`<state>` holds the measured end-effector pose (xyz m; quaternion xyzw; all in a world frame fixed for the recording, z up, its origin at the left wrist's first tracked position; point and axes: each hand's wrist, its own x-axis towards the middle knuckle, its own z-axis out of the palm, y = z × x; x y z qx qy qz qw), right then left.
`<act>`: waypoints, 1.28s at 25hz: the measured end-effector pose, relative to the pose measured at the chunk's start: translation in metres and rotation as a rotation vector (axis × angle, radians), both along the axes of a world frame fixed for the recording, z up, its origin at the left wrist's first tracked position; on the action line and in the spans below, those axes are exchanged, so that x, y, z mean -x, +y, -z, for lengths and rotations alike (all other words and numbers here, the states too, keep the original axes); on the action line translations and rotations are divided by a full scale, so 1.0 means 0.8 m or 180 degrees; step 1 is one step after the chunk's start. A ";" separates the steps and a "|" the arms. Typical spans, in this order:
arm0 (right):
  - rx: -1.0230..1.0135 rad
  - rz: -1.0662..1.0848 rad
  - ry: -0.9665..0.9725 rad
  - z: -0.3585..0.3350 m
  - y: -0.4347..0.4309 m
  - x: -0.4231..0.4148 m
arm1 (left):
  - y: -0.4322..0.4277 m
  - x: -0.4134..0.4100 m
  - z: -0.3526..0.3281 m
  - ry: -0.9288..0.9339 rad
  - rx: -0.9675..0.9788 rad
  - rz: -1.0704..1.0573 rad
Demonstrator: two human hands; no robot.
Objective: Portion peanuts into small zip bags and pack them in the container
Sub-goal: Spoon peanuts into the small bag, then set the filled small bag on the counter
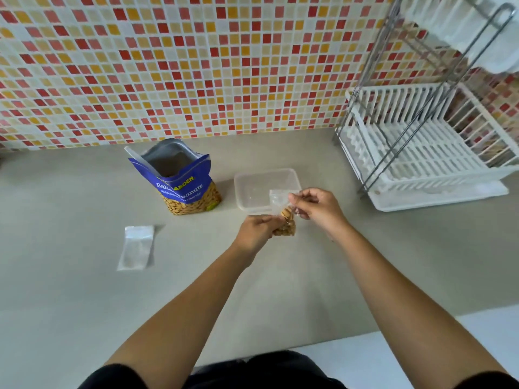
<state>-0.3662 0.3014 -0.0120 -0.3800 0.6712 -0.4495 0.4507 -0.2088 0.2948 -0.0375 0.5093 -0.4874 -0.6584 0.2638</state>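
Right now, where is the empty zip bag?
In the head view the empty zip bag lies flat on the counter at left, nearer the person than the peanut pouch, left of the left hand gripping the filled zip bag.

I am getting a bright, even view: soft light is washing the tabletop (84, 290) and leaving only faint shadows. The top of the dish rack (415, 153) is blowing out to white at upper right. The wide lens is bowing the tiled wall (168, 66) and tilting the rack. The zip bag (284, 227) between the left hand (254, 231) and right hand (317, 209) is looking slightly soft.
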 end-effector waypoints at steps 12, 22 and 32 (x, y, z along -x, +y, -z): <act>-0.0535 -0.0016 0.1303 0.111 0.013 0.026 | 0.027 0.049 0.067 -0.1881 0.0450 -0.0067; -0.0175 0.0247 0.2021 0.090 0.008 0.005 | 0.019 0.021 0.058 -0.2154 0.0499 -0.0169; 0.0762 -0.1315 0.2279 0.111 0.011 -0.224 | 0.000 -0.199 0.039 -0.2377 0.0782 -0.1276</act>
